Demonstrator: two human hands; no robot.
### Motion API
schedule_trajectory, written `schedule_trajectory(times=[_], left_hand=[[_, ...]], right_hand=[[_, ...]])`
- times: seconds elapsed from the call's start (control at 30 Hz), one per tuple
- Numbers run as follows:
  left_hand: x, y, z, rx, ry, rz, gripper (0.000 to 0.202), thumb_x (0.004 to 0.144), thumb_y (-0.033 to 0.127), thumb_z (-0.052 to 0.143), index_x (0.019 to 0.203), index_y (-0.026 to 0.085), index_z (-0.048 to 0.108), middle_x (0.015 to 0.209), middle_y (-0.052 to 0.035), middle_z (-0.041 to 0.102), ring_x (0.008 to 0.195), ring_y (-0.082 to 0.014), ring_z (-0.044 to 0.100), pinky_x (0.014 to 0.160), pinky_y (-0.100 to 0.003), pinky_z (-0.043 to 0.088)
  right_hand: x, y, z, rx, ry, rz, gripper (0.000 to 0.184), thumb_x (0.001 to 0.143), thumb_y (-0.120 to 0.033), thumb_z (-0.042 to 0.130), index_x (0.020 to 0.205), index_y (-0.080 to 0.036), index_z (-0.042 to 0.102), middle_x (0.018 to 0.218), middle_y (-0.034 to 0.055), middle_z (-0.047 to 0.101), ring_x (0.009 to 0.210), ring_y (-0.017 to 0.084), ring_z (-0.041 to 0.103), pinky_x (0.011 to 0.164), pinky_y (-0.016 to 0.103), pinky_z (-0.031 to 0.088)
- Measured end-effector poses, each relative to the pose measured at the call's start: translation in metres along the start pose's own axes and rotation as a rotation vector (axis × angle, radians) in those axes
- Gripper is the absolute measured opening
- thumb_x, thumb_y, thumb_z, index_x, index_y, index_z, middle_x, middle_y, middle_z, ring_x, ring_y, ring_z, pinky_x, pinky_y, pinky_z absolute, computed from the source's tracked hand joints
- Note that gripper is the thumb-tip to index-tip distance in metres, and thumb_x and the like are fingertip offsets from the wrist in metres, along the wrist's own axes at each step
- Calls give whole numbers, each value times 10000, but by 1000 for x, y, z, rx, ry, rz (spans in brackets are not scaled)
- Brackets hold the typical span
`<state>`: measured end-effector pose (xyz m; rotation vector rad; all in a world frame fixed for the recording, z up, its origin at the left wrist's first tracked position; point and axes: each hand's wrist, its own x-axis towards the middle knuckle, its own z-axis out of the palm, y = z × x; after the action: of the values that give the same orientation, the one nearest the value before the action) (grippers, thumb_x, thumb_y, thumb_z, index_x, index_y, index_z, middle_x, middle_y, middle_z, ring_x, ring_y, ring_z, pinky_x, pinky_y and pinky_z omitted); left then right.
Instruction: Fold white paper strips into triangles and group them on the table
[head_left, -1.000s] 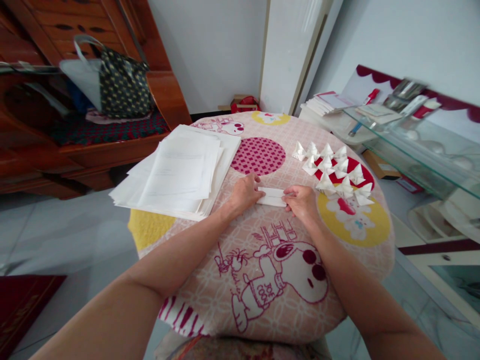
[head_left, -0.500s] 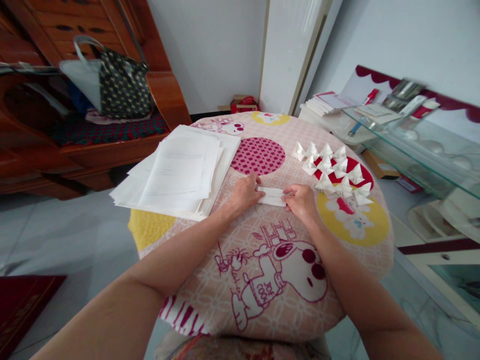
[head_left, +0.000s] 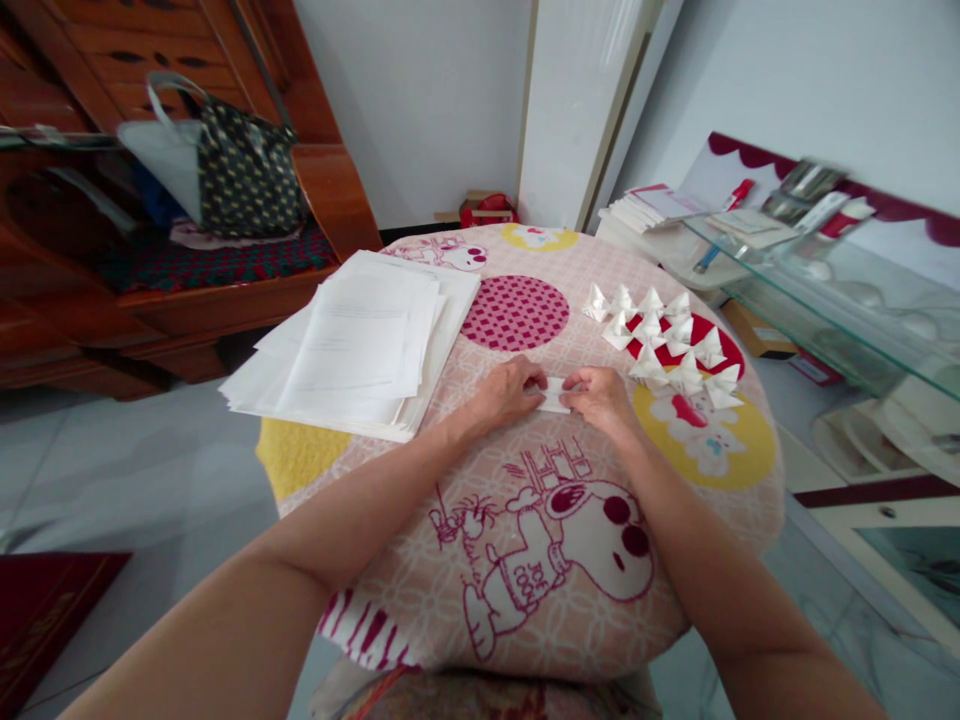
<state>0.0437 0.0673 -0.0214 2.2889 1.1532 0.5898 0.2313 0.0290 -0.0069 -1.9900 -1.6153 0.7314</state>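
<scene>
A small folded strip of white paper (head_left: pixel 554 397) lies on the round table with a pink cartoon-dog cloth (head_left: pixel 525 540). My left hand (head_left: pixel 507 391) pinches its left end with curled fingers. My right hand (head_left: pixel 600 400) grips its right end, fingers bent over it. Only a short piece of paper shows between the two hands. Several small folded white paper pieces (head_left: pixel 664 340) lie in a cluster just right of my right hand.
A thick stack of white paper sheets (head_left: pixel 360 345) covers the table's left part. A dark dotted bag (head_left: pixel 232 165) sits on a wooden bench at the left. A glass shelf (head_left: pixel 832 290) with cups and books stands at the right.
My left hand has slid right along the strip toward my right hand, so less of the paper shows. The right hand has stayed in place.
</scene>
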Motion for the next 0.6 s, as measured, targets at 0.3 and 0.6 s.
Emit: schedule_trajectory(times=[0.3,0.6], left_hand=[[0,2,1,-19,-41,-24,289,740,152,725,1029,152,719,1009,-72,650,938,-211,616,902,-355,517],[3,-14,-20,-134,-209,50,506,635,44,599,1091,202,747,1073,-55,685,933,-183,623,861,-301,519]], right_hand=[[-2,-2,-1,-39,-5,-47,176,712,-170,792,884,-166,754,611,-17,634,563,139,578,546,245,388],[-5,-6,-2,-34,12,-34,157,705,-149,796,853,-176,751,626,-18,650,593,149,606,575,248,416]])
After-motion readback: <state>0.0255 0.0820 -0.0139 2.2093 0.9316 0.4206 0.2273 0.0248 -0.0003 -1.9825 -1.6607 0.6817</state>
